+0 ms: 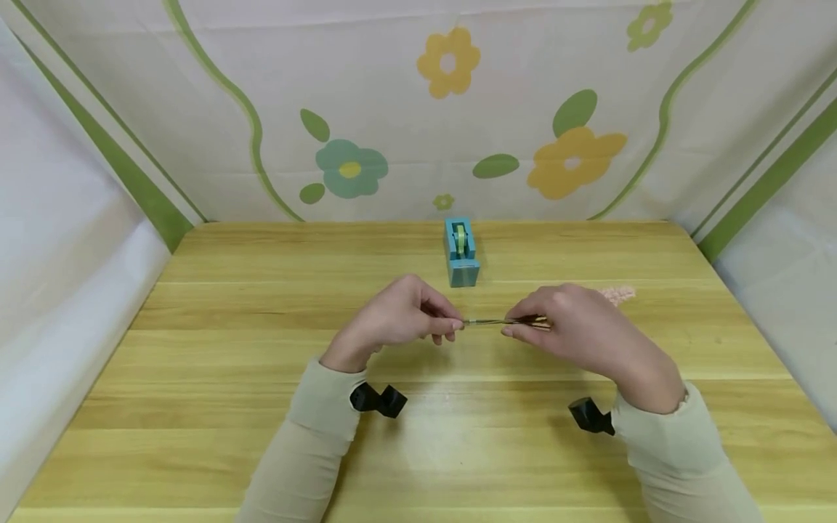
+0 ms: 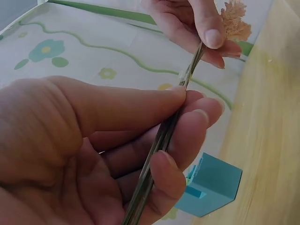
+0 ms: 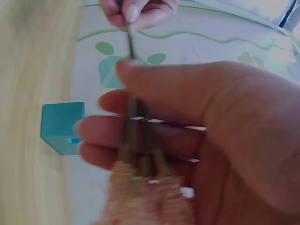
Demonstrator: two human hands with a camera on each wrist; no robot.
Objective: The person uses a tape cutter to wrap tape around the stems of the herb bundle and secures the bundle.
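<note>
In the head view, the left hand (image 1: 399, 316) and the right hand (image 1: 575, 327) are meeting just above the middle of the frame, over the pale yellow wooden surface (image 1: 196, 407). Between them they are holding a thin bundle of stiff grey-green dried stems (image 1: 487, 322), lying roughly level. A pinkish tuft (image 1: 617, 294) is showing beyond the right hand. A small teal tape dispenser with a green roll (image 1: 461, 253) is standing on the surface above the hands, apart from them. A white cloth with flowers and green bands (image 1: 451, 62) is forming the backdrop.

In the left wrist view, the left hand's thumb and fingers (image 2: 187, 131) are clamping the stems (image 2: 161, 140), which are running from the lower middle to the upper right. A small clear strip, perhaps tape, (image 2: 185, 75) is sitting on the stems between the hands. At the upper right the other hand is pinching the stems beside the peach fluffy dried flower head (image 2: 234, 21). The dispenser (image 2: 211, 187) is showing at the lower right.

In the right wrist view, which is blurred, the right hand's fingers (image 3: 108, 131) are curling round the stems (image 3: 131, 126), with the fluffy head (image 3: 140, 197) at the bottom.

The bundle looks light, thin and brittle, and the head seems crumbly, so the bare stems, gripped gently near the middle, seem the safest hold.
</note>
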